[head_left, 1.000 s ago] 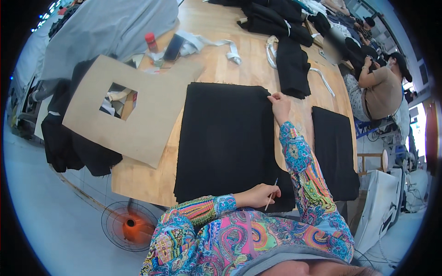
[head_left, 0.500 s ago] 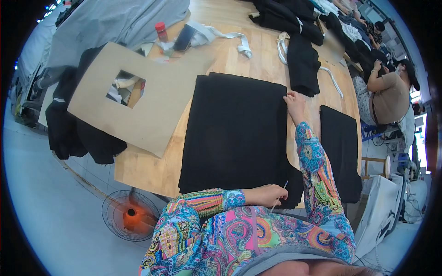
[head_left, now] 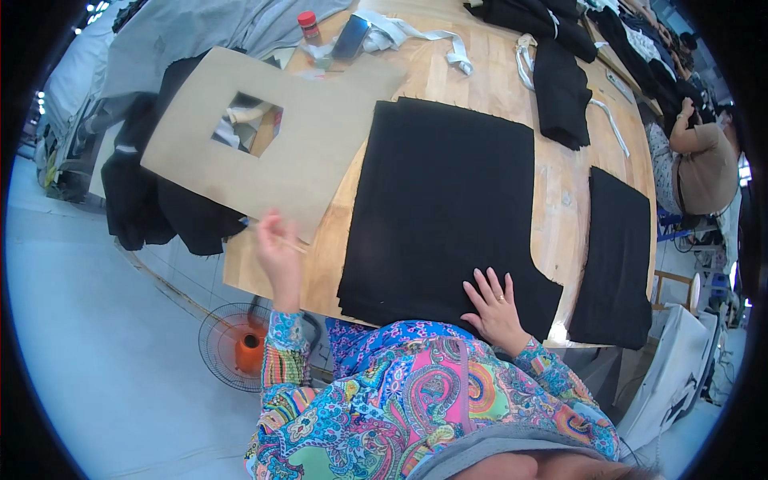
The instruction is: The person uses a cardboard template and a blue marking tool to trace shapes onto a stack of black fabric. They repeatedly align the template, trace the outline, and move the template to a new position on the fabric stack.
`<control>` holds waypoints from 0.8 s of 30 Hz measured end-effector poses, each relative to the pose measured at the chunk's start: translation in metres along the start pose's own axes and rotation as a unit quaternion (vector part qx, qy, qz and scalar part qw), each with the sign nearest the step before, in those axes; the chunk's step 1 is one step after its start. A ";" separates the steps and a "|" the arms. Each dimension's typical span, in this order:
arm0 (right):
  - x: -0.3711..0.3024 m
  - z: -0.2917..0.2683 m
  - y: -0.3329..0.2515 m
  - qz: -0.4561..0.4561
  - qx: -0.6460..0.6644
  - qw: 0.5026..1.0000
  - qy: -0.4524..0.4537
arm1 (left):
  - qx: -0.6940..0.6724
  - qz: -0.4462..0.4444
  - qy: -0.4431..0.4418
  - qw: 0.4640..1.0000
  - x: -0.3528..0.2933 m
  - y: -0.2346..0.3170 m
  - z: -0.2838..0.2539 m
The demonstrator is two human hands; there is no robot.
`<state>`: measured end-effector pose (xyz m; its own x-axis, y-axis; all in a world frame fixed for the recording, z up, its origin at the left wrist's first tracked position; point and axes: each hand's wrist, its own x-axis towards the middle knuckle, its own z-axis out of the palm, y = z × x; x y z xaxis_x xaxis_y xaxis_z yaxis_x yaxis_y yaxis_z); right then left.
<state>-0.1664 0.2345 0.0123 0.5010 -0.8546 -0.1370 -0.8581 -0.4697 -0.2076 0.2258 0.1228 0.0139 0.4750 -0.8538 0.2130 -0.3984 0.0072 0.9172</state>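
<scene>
Biggest first: the wooden table (head_left: 488, 96) carries your work, and the large black fabric stack (head_left: 448, 208) lies flat across its middle, near edge toward you, w/ a notch cut from its lower right corner. Left of it the cardboard template (head_left: 312, 136), w/ 1 square window cut out, rests partly on the table and partly over dark cloth hanging off the left side. A 2nd, narrower black panel (head_left: 620, 256) lies apart at the right edge. Your right hand (head_left: 498, 308) is flat on the stack's near edge, fingers spread, pinning it, not pinching anything. Your left hand (head_left: 276, 248) is raised just beside the template's near corner, fingers closed on a thin pale stick (head_left: 290, 242), prob. chalk or a marker; can't tell which. My read: you're between marks, abt to bring the template over. Next move needs the stack kept still under the right palm while the left shifts the cardboard w/o dropping the stick.
</scene>
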 end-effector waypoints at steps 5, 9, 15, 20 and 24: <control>0.024 -0.013 -0.014 0.004 0.069 0.997 0.046 | -0.015 -0.052 0.229 0.972 0.044 -0.032 -0.022; 0.071 -0.023 -0.052 -0.081 0.111 0.989 0.059 | -0.084 -0.082 0.234 0.965 0.061 -0.041 -0.015; 0.113 -0.020 -0.094 -0.318 0.429 0.799 -0.276 | -0.005 -0.090 0.221 0.971 0.070 -0.023 -0.002; 0.113 -0.013 -0.100 -0.253 0.401 0.879 0.054 | -0.021 0.002 0.253 0.967 0.068 -0.028 -0.004; 0.103 -0.008 -0.090 -0.255 0.562 0.753 -0.228 | 0.066 0.089 0.270 0.956 0.062 0.008 -0.004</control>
<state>-0.0384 0.1874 0.0242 0.9397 -0.3408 -0.0274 -0.0314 -0.0064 -0.9995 0.2555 0.0722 0.0356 0.7123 -0.4508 0.5380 -0.5893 0.0322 0.8073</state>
